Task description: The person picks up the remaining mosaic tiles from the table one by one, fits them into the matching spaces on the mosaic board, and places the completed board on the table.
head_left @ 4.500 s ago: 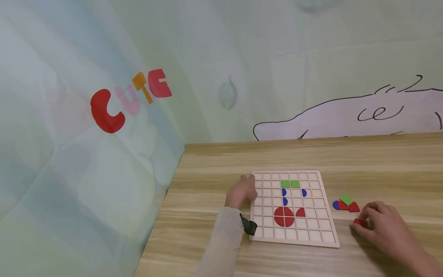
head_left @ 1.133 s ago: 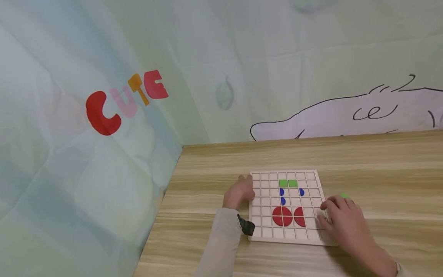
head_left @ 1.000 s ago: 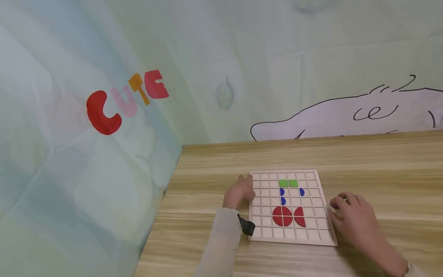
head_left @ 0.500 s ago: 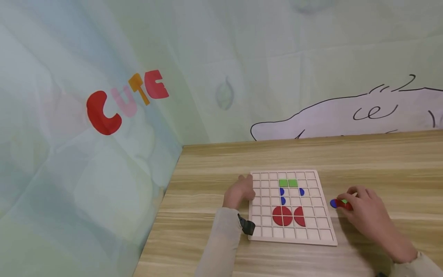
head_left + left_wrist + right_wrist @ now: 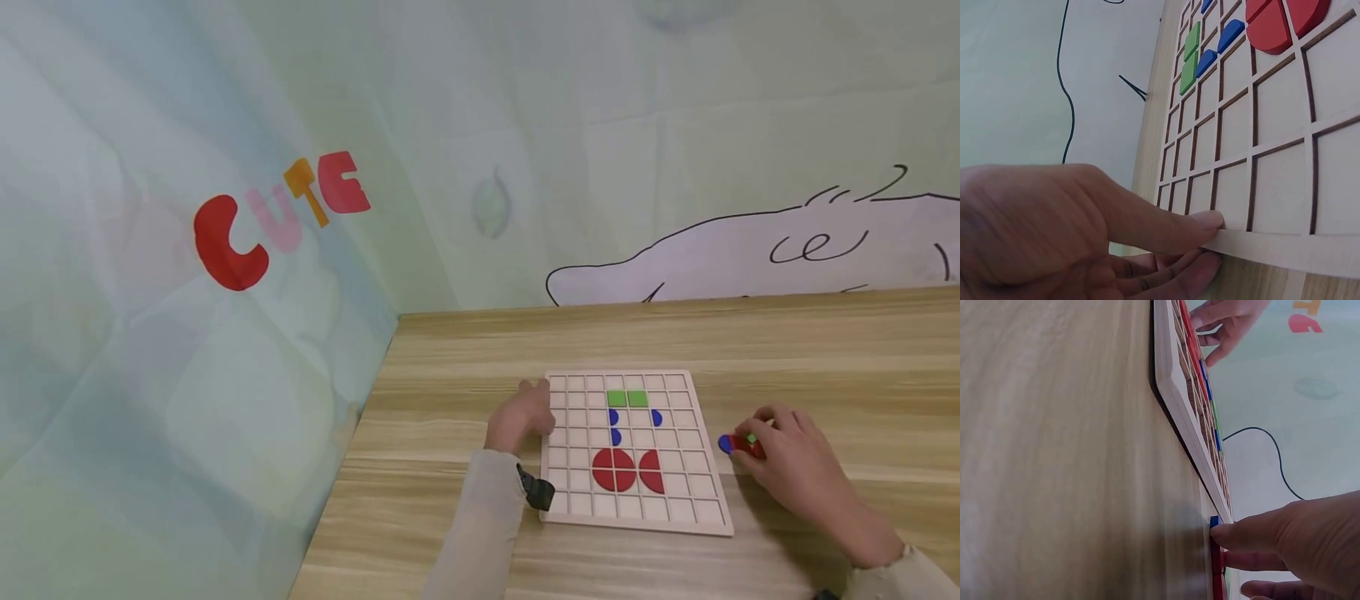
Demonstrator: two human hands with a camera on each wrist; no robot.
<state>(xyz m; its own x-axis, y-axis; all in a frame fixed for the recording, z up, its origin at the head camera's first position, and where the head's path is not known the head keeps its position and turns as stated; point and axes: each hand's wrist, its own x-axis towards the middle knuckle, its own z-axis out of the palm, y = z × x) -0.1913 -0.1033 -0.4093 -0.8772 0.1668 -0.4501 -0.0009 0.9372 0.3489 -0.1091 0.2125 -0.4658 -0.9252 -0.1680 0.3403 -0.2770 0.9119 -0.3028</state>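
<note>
A pale wooden grid board (image 5: 684, 508) lies on the table. Set in its cells are two green squares (image 5: 627, 398), several blue half-round pieces (image 5: 657, 417), a red disc made of quarters (image 5: 614, 470) and a red half disc (image 5: 652, 472). My left hand (image 5: 521, 417) grips the board's left edge, thumb (image 5: 1200, 226) on the rim and fingers below. To the right of the board, my right hand (image 5: 798, 458) pinches a red piece (image 5: 740, 444) between thumb and finger. Beside it are a blue rounded piece (image 5: 724, 443) and a partly hidden green piece (image 5: 752, 438).
The wood-grain table (image 5: 465, 350) meets a pale printed backdrop at the back and left. Red, pink and orange letters (image 5: 231, 243) and a line-drawn animal (image 5: 720, 258) decorate it. A dark band (image 5: 537, 488) is on the left wrist.
A second red quarter has joined the one at the board's right, making a half disc. My right hand has moved from over the board back to the loose pieces. The left hand holds still.
</note>
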